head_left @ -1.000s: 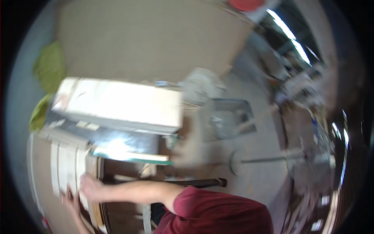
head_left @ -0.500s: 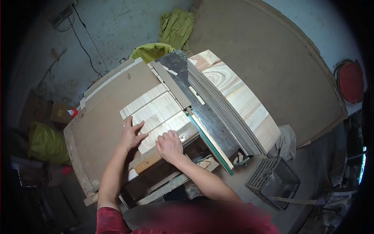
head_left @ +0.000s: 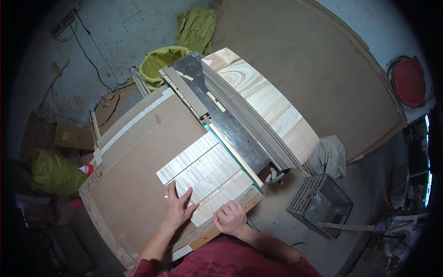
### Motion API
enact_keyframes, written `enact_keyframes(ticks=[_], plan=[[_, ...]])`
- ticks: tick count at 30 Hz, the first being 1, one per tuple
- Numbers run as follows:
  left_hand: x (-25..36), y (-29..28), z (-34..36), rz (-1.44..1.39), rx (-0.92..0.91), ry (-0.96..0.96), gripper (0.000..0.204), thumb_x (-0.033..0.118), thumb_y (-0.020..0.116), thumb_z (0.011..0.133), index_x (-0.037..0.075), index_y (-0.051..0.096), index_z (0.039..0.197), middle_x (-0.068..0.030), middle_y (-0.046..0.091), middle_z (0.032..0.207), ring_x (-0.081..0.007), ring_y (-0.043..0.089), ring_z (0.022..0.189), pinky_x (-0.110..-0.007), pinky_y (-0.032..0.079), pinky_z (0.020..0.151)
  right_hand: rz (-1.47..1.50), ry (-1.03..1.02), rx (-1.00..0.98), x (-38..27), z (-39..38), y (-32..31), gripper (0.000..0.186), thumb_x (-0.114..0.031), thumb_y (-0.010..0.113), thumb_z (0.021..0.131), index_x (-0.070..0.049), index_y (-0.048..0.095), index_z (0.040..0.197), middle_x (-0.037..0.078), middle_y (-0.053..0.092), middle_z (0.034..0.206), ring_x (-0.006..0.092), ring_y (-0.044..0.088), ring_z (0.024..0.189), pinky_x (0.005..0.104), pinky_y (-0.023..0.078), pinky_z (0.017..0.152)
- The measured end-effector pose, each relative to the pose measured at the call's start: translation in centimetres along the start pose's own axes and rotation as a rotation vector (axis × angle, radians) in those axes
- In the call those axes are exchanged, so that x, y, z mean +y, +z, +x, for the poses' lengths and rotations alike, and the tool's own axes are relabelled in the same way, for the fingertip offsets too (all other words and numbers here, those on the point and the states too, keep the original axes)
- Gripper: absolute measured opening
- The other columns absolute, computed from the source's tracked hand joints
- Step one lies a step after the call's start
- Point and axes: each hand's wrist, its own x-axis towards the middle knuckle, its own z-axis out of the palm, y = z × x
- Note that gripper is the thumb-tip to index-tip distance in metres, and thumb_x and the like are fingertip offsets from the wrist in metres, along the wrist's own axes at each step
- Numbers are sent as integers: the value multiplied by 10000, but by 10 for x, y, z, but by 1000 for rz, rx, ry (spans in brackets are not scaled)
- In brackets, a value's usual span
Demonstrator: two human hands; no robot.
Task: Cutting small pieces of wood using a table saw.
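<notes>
1. The left hand (head_left: 177, 207) lies flat, fingers spread and grip released, its palm on the brown board and its fingertips on the near edge of the pale wooden slats (head_left: 207, 173); a ring shows on one finger.
2. The right hand (head_left: 230, 218) is curled into a loose fist at the near corner of the same slats, knuckles up; whether it pinches anything cannot be told.
3. The pale wooden slats lie side by side as a flat rectangular patch near the front right corner of the bench, their far long edge running beside a narrow light strip of wood (head_left: 235, 154).
4. They rest on a large brown fibreboard sheet (head_left: 138, 171) that covers most of the bench (head_left: 99, 217), whose worn wooden rim shows along the left and near sides.
5. Beyond the strip runs the dark grey metal saw table (head_left: 230, 124), with a long flat fence rail (head_left: 184, 92) lying on its far end.
6. A thick stack of light-grained plywood sheets (head_left: 263, 101) lies along the right side of the saw table.
7. On the concrete floor to the right stands a grey plastic crate (head_left: 318, 201), with a crumpled white sack (head_left: 330, 152) just behind it.
8. A yellow-green bag (head_left: 159, 62) sits at the far end of the machine, and a red round lid (head_left: 408, 83) leans far right.
</notes>
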Motion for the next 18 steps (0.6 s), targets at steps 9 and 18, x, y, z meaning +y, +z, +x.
enact_keyframes(ticks=[9,18], plan=[[-25,8,37,25,10,11,678,349,979,770,125,797,1383,-416,348,1651,-594,368,1519,-640,388,1244,12,11,9,8,36,23,150,-155,783,821,-118,664,736,57,590,796,289,614,807,434,514,791],[-154,-39,162,37,61,42,680,376,973,770,133,806,1383,-419,394,1616,-596,404,1493,-627,399,1248,-17,-21,52,22,185,120,160,-174,774,851,-102,662,762,90,592,802,318,610,833,460,509,820]])
